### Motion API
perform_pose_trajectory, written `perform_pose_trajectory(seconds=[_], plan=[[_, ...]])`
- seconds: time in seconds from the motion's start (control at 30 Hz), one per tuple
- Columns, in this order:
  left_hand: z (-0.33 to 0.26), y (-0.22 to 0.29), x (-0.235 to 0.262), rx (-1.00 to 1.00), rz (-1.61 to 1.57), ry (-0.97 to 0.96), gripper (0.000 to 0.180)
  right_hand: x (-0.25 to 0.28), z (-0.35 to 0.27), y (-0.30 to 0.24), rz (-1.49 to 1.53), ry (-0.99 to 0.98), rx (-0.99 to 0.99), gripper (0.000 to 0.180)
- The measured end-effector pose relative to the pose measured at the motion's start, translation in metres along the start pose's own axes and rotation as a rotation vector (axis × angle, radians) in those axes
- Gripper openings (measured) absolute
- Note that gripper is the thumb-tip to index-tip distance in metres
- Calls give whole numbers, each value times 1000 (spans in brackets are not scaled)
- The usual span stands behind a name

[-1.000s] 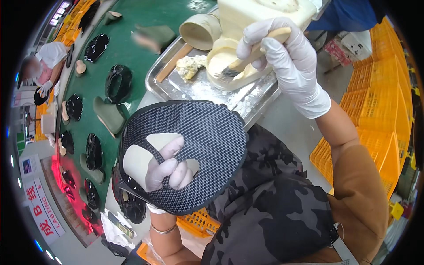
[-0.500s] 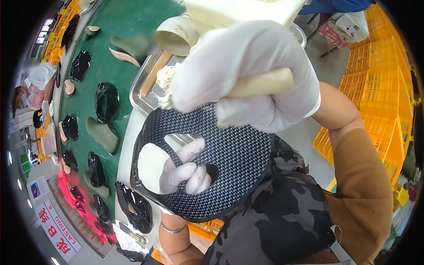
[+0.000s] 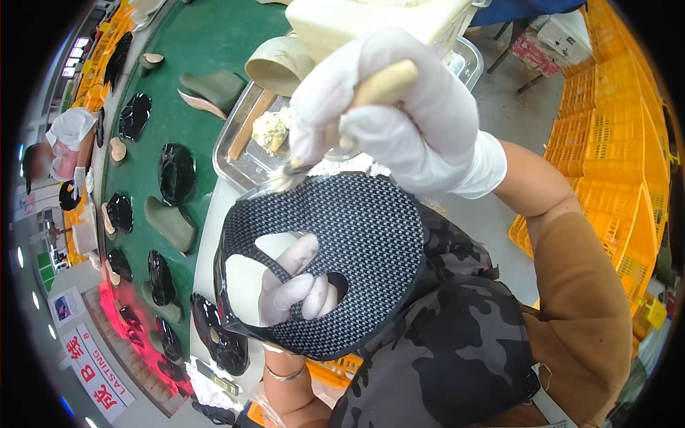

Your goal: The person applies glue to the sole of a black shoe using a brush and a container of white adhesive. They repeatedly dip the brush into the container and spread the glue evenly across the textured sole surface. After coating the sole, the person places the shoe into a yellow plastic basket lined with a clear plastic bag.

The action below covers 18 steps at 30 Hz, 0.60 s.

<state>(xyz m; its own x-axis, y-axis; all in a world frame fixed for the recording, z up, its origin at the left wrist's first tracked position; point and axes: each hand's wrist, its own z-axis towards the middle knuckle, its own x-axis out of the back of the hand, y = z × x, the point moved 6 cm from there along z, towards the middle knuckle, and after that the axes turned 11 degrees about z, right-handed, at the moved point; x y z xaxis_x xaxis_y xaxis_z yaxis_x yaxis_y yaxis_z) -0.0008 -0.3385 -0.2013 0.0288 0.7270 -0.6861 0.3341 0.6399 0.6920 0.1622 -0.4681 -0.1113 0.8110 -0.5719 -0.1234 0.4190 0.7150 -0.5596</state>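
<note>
Diagonally, a brush (image 3: 387, 83) is pointing at the far edge of a patterned upper (image 3: 357, 242)

The fingers of the right hand (image 3: 421, 128) are gripping the brush by its pale handle. Its long axis is slanting from far right to near left, so the bristles (image 3: 287, 178) are sitting left of and nearer than these fingers, at the upper's far edge; whether they are touching it, I cannot tell. The upper is lying on the near side of the right hand, but the left hand (image 3: 294, 291) is the one holding it: those fingers are poking up through its openings and curling around the narrow strip (image 3: 270, 262) between them. Its broad rounded side is facing right.

Beyond, on the far side, a metal tray (image 3: 223, 160) is carrying a cream clump (image 3: 271, 133) and a wooden stick (image 3: 252, 125). Farther left, glossy black pieces (image 3: 176, 173) and olive shoe forms (image 3: 170, 222) are lying on the green table (image 3: 203, 43). At right, orange crates (image 3: 599, 153) are standing stacked.
</note>
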Motion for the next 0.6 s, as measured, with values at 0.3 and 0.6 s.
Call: perform_pose_trajectory(seconds=[0.3,0.6], plan=[[-4,-3,1,-56,124,76,48,-5,6,-11,114,199,-6,13],[-23,-3,26,-138,424,361,51,14,-15,-12,-156,151,-217,16]])
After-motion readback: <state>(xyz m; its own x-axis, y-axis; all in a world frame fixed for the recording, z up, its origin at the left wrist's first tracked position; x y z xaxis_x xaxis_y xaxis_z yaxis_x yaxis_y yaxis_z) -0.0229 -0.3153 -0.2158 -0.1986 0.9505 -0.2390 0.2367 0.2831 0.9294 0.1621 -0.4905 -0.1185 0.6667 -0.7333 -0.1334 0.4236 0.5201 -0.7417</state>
